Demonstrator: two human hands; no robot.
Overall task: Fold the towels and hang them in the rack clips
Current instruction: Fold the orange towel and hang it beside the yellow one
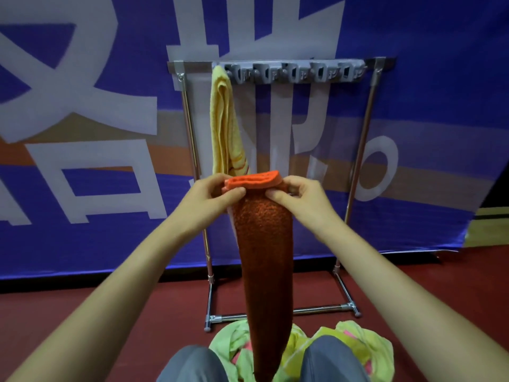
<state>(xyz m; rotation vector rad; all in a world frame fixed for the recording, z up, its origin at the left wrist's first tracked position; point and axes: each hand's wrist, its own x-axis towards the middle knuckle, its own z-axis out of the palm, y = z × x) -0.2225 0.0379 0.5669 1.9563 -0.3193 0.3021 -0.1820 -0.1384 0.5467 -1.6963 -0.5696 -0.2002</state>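
An orange towel [264, 257], folded into a long narrow strip, hangs straight down in front of me. My left hand [212, 195] pinches its top left corner and my right hand [297, 197] pinches its top right corner. Behind it stands a metal rack [363, 150] with a grey row of clips [294, 73] along its top bar. A folded yellow towel [224, 119] hangs from the leftmost clip. The other clips hold nothing.
A heap of light green and pink towels [355, 346] lies on the red floor [96, 312] between my knees and the rack's base. A blue banner with large white characters [82, 119] stands right behind the rack.
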